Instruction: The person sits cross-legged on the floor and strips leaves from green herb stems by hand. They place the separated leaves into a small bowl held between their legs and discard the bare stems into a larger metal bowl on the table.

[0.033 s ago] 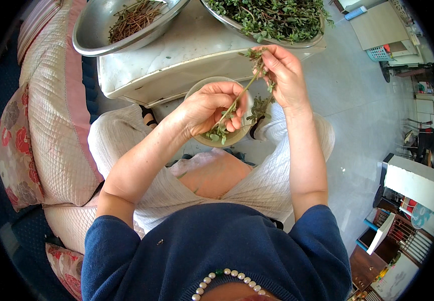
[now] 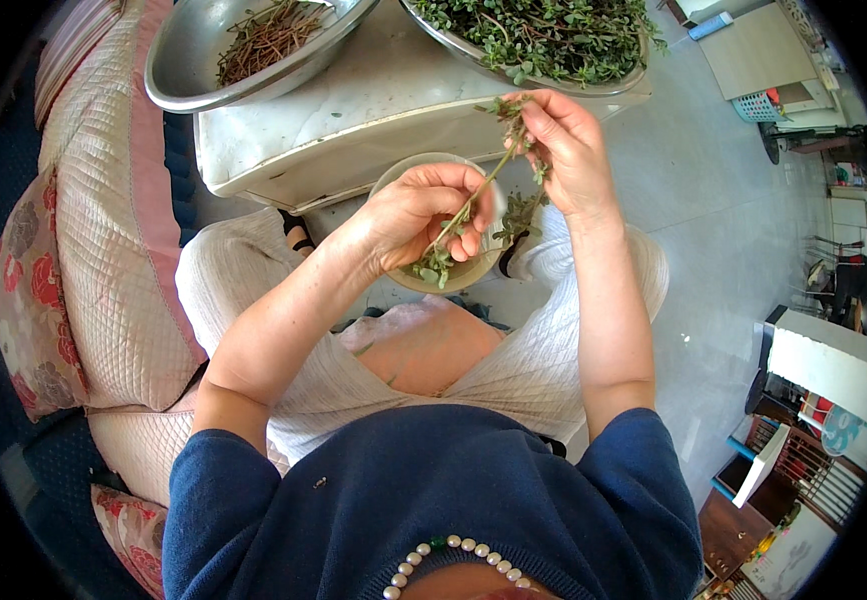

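Note:
A leafy green sprig stretches at a slant between my two hands. My right hand pinches its upper end, where small leaves bunch by the thumb. Lower down, the fingers of my left hand are curled round the stem, and leaves poke out beneath them. A side shoot dangles under my right hand. Below both hands stands a pale round bucket between my knees; my left hand hides much of its inside. Beyond, a metal basin is heaped with similar green plants.
A second metal basin at the far left holds brown stems. Both basins rest on a white marble-topped table. A sofa with a quilted pink cover runs along my left. Furniture and a blue basket stand to the right.

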A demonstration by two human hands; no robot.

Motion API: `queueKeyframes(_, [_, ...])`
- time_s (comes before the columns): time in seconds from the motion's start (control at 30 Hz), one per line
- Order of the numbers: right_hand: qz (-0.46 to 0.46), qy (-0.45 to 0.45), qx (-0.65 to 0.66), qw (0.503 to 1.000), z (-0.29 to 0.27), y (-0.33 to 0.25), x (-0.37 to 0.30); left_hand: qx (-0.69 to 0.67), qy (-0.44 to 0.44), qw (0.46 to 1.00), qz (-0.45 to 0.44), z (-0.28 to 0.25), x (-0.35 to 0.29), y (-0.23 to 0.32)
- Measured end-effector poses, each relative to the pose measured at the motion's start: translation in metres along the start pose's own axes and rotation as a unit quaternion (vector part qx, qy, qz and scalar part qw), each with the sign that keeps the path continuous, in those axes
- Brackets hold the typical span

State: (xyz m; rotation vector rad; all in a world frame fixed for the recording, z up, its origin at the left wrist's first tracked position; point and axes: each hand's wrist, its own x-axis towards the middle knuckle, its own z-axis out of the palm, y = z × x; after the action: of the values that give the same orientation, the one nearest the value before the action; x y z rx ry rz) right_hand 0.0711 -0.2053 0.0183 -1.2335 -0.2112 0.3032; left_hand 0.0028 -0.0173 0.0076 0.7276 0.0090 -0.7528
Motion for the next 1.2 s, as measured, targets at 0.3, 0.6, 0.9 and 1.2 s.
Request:
queueKeyframes(0.3, [-0.023, 0.007, -0.003, 1.0, -0.004, -0.003, 0.002, 0.036, 0.022, 0.999, -0.019, 0.007, -0.003, 0.001])
queueKeyframes(0.6, [-0.021, 0.029, 0.003, 0.999, -0.004, -0.006, 0.002, 0.026, 0.033, 0.999, 0.009, 0.001, -0.001, -0.003])
queueKeyframes(0.9, [-0.055, 0.06, -0.016, 0.997, -0.008, -0.003, 0.003, 0.103, 0.051, 0.993, 0.036, 0.002, -0.004, -0.003])
queueKeyframes(1.2, [-0.1, 0.082, -0.044, 0.991, -0.004, 0.0, 0.003, 0.154, 0.096, 0.976, 0.12, -0.004, -0.001, -0.005])
